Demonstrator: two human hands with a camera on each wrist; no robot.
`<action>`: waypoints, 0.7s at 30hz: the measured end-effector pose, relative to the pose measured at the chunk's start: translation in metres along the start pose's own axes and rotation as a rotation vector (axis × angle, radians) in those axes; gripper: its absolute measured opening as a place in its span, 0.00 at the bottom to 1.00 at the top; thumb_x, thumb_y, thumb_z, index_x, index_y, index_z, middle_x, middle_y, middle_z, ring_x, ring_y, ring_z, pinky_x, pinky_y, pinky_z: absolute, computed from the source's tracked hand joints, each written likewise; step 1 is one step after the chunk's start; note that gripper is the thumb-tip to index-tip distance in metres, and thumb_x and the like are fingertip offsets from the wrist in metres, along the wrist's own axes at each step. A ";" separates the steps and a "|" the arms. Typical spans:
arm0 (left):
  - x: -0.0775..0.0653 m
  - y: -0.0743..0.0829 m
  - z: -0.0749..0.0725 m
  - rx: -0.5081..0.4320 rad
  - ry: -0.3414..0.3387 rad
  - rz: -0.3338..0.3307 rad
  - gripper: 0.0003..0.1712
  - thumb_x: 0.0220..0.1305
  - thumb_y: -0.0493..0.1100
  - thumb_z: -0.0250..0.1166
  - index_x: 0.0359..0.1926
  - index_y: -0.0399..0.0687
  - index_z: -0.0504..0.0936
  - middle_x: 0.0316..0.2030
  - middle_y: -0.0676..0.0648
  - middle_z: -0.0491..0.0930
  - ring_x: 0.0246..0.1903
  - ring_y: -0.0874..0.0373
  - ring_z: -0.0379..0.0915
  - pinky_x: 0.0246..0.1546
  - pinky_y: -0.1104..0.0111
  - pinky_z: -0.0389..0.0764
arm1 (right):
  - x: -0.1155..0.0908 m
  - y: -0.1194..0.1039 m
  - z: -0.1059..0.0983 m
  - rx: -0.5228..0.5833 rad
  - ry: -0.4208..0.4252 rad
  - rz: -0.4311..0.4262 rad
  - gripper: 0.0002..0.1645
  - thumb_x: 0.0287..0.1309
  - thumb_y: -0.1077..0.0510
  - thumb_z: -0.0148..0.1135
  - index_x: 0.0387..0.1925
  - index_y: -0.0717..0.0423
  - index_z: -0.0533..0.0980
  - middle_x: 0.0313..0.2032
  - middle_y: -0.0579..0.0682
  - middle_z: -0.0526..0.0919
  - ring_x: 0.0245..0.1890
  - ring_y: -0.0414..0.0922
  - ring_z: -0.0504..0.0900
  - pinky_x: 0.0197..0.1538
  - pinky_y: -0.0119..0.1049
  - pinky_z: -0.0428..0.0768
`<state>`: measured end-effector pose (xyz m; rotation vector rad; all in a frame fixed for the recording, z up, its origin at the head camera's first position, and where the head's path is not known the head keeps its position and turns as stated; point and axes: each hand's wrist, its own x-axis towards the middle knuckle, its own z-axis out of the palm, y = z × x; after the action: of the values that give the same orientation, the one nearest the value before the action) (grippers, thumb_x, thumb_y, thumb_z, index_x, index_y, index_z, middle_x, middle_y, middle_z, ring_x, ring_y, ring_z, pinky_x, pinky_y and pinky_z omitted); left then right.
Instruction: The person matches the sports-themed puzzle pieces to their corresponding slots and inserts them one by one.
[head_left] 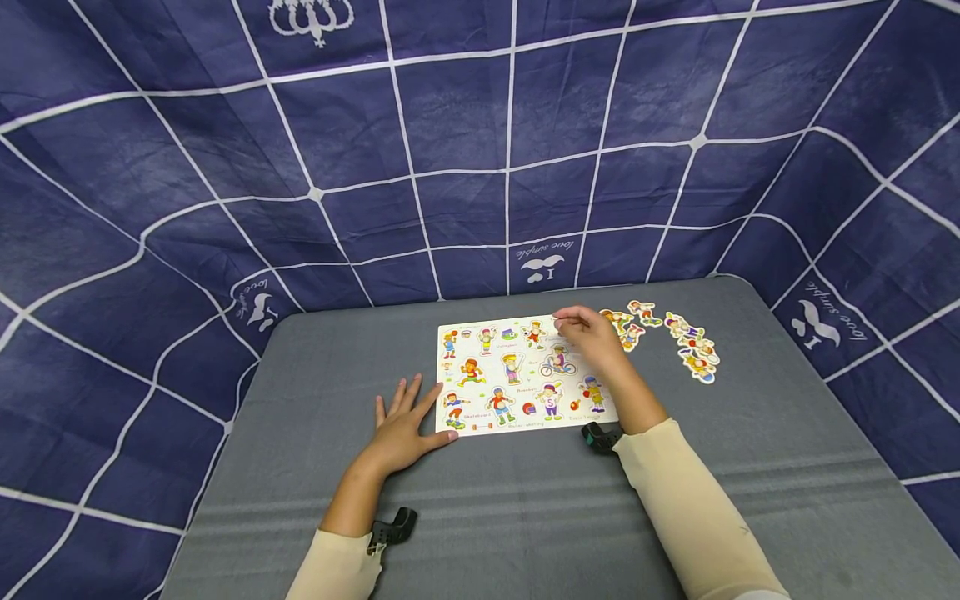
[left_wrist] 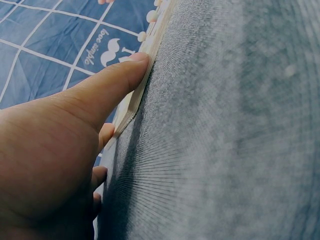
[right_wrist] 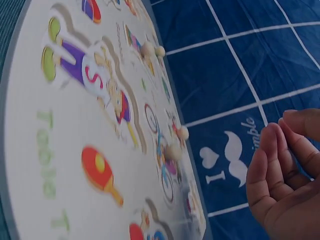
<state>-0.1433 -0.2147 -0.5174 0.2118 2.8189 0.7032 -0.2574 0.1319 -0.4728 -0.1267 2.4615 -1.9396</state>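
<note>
A wooden puzzle board point(head_left: 491, 387) printed with sports figures lies on the grey table. My left hand point(head_left: 401, 433) rests at its left side with fingers spread; in the left wrist view the thumb point(left_wrist: 120, 77) touches the board's edge point(left_wrist: 135, 100). Over the board's far right corner is my right hand point(head_left: 596, 342), partly hiding it. The right wrist view shows the right hand's point(right_wrist: 290, 180) fingers loosely bent, thumb near the fingertips, with no piece visible between them. Round wooden knobs point(right_wrist: 173, 152) stand up from some pieces. The batter figure point(right_wrist: 95, 75) has a recessed outline.
Several loose figure pieces point(head_left: 692, 340) lie on the table point(head_left: 750, 467) right of the board, with more pieces point(head_left: 643, 313) just beyond the right hand. Blue cloth point(head_left: 465, 125) with white lines hangs behind and at both sides. Black wrist cameras point(head_left: 395, 527) sit by the sleeves.
</note>
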 end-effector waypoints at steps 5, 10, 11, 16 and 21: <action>-0.001 0.000 0.000 -0.002 -0.002 -0.002 0.56 0.56 0.76 0.65 0.80 0.67 0.54 0.82 0.44 0.39 0.81 0.40 0.26 0.73 0.33 0.23 | -0.003 0.003 -0.010 -0.002 0.016 0.008 0.18 0.67 0.59 0.62 0.55 0.64 0.80 0.45 0.58 0.83 0.38 0.37 0.82 0.43 0.24 0.81; -0.001 0.001 -0.001 0.000 -0.004 -0.007 0.56 0.56 0.76 0.65 0.80 0.67 0.54 0.82 0.45 0.39 0.81 0.40 0.26 0.73 0.33 0.23 | -0.005 0.009 -0.019 0.018 0.027 0.007 0.18 0.68 0.61 0.60 0.55 0.66 0.79 0.46 0.61 0.83 0.41 0.42 0.83 0.47 0.30 0.83; -0.001 0.001 -0.001 0.002 -0.005 -0.007 0.56 0.56 0.76 0.65 0.80 0.67 0.54 0.82 0.45 0.39 0.81 0.40 0.26 0.73 0.33 0.23 | -0.005 0.011 -0.022 0.017 0.033 0.009 0.18 0.68 0.61 0.60 0.55 0.67 0.79 0.46 0.60 0.83 0.41 0.42 0.83 0.46 0.30 0.83; 0.000 0.000 0.000 -0.002 0.001 -0.002 0.56 0.56 0.76 0.65 0.80 0.66 0.54 0.82 0.44 0.39 0.81 0.40 0.26 0.73 0.33 0.23 | -0.004 0.019 -0.033 0.015 0.056 0.004 0.20 0.68 0.61 0.62 0.56 0.71 0.77 0.44 0.58 0.82 0.37 0.34 0.81 0.44 0.27 0.81; 0.000 0.000 0.001 -0.001 0.000 -0.002 0.56 0.57 0.75 0.65 0.80 0.67 0.53 0.82 0.44 0.39 0.81 0.41 0.25 0.73 0.34 0.23 | -0.002 0.025 -0.046 0.008 0.080 0.013 0.20 0.68 0.61 0.60 0.56 0.71 0.77 0.42 0.54 0.83 0.39 0.39 0.84 0.44 0.28 0.82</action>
<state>-0.1430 -0.2148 -0.5182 0.2089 2.8183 0.7039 -0.2595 0.1826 -0.4866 -0.0341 2.4959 -1.9874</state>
